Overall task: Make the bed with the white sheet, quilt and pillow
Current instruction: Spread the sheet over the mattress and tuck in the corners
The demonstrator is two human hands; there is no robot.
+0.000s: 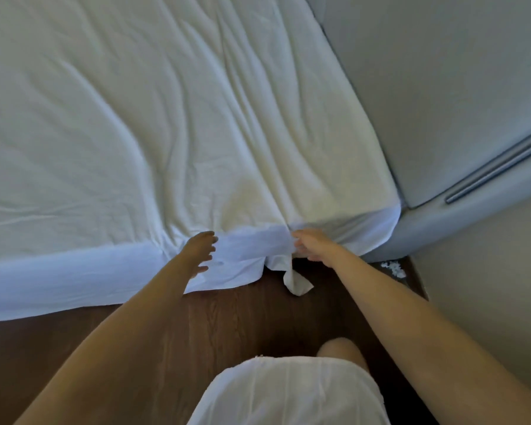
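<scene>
The white sheet (166, 118) lies wrinkled over the mattress and hangs down its near side toward the floor. My left hand (201, 250) reaches to the hanging edge with fingers spread and relaxed, touching or just above the cloth. My right hand (311, 245) is at the bed's edge near the right corner, its fingers curled into a bunched fold of the sheet. A loose sheet corner (296, 282) dangles below that hand. No quilt or pillow is in view.
A grey padded headboard (442, 102) with a metal strip stands right of the mattress. Dark wooden floor (166, 332) runs along the near side. A wall (488, 286) closes the right. White scraps (394, 268) lie in the corner. My white garment and a knee show below.
</scene>
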